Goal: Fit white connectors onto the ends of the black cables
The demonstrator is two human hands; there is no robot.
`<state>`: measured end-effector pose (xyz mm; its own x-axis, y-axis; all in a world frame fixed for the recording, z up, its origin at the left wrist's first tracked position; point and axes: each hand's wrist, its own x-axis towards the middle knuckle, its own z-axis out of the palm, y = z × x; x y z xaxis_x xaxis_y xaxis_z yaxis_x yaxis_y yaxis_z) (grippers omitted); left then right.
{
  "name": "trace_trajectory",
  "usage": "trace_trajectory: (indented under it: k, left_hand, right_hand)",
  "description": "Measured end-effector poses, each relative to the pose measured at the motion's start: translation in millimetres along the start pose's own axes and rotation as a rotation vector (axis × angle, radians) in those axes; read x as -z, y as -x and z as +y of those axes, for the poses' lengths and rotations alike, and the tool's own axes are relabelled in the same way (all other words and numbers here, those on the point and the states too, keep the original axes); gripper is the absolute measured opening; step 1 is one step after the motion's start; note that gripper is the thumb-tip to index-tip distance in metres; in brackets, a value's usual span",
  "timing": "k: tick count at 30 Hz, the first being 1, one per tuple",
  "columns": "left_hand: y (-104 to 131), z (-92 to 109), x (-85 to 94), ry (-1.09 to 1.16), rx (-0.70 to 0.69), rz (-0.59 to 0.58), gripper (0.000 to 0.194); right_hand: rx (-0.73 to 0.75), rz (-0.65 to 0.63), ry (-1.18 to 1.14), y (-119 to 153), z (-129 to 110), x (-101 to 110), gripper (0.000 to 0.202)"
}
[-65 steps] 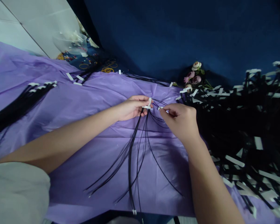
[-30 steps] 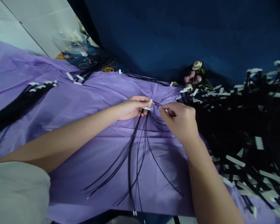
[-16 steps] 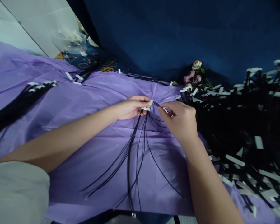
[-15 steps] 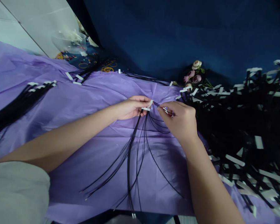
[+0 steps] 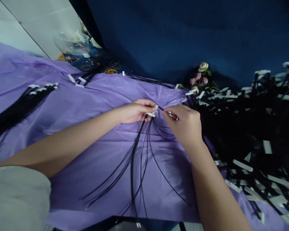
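Cords (image 5: 131, 163), black, reach the purple sheet's (image 5: 168, 208) near edge at six o'clock; centrally, left hand (image 5: 135, 112) grips white tags (image 5: 150, 114), right hand (image 5: 186, 123) pinches dark strands (image 5: 160, 108); pile (image 5: 243, 128) crowds three o'clock; flowers (image 5: 203, 81) line the far edge at two

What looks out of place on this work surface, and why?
The pink and cream flowers at the back, beside the heaped black cables with white ends. They look decorative, unlike the held cables.

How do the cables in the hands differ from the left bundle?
The held cables are fewer and fan out; the left bundle is thick and packed together. The left hand grips the held cables; the left bundle lies untouched. Both are black, with white pieces.
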<state>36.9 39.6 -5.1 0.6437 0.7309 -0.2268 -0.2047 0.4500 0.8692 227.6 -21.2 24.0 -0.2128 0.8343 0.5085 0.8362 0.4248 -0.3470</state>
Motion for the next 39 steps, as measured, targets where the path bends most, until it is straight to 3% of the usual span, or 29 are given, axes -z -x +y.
trace_trajectory:
  k: [23,39]
  left_hand:
    - [1.9,0.4,-0.1,0.009,0.018,-0.030,0.018]
    - [-1.7,-2.2,2.5,0.022,-0.026,-0.013,0.017]
  right_hand:
    - [0.009,0.037,-0.106,-1.4,-1.6,-0.7,0.014]
    - [0.005,-0.003,-0.064,-0.4,-2.5,1.7,0.016]
